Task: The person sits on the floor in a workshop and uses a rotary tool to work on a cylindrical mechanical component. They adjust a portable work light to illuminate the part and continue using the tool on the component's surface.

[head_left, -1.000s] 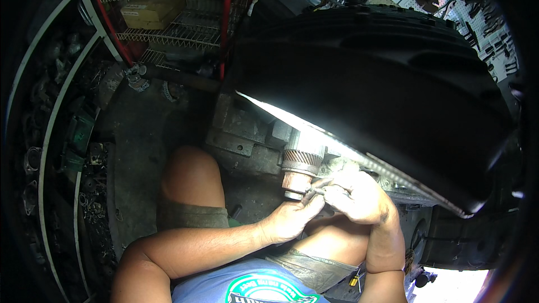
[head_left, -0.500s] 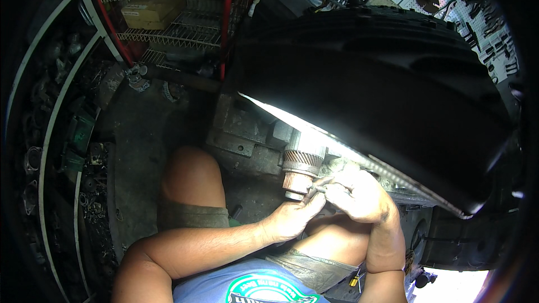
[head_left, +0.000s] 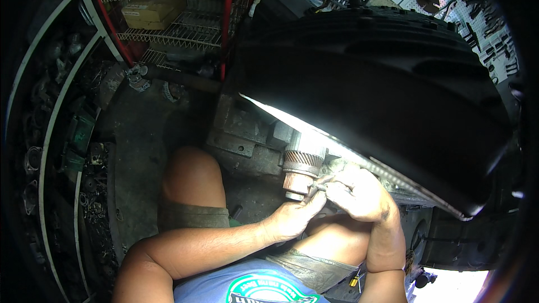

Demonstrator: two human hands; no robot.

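Here the left hand (head_left: 292,217) and right hand (head_left: 356,193) pinch a small metal part (head_left: 321,186) together at four o'clock of the splined shaft (head_left: 300,169), where greasy fingertips could let it slip and drop between the knees.

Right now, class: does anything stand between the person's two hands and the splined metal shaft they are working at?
Nothing visible does. The left hand rests at the lower end of the splined metal shaft, and the right hand meets it beside the shaft, pinching a small metal piece. The black tyre hangs above, not between them.
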